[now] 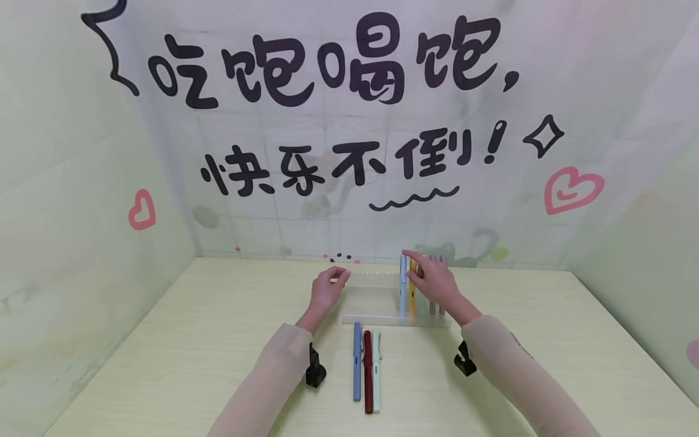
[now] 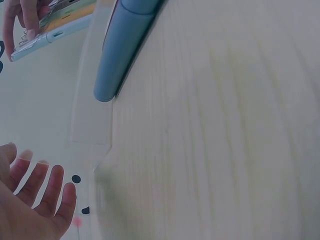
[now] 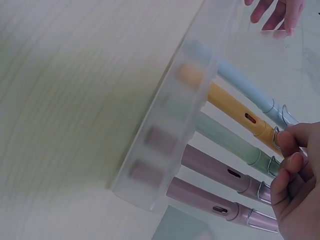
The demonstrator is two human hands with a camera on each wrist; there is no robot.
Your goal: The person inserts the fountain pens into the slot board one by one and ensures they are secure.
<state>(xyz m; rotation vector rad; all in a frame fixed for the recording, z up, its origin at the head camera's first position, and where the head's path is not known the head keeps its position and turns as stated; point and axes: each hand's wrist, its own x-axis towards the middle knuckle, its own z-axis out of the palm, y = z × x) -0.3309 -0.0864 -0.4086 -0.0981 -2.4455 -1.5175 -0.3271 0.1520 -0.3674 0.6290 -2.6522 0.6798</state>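
Note:
A translucent pen rack point(image 1: 371, 318) stands at the back of the table. At its upper left corner my left hand point(image 1: 327, 290) holds the edge between thumb and fingertips. My right hand point(image 1: 438, 282) pinches the cap end of an upright light blue pen point(image 1: 403, 291), index finger on its top. Beside that pen stand a yellow pen point(image 3: 235, 107), a green pen point(image 3: 225, 140) and two mauve pens point(image 3: 207, 165), partly behind the right hand in the head view. Their lower ends show blurred through the rack's front ledge.
In front of the rack a blue pen point(image 1: 357, 364), a dark red pen point(image 1: 368, 376) and a pale mint pen point(image 1: 377, 370) lie side by side on the wooden table point(image 1: 207, 340). A printed cloth backdrop point(image 1: 306, 237) closes off the back and sides.

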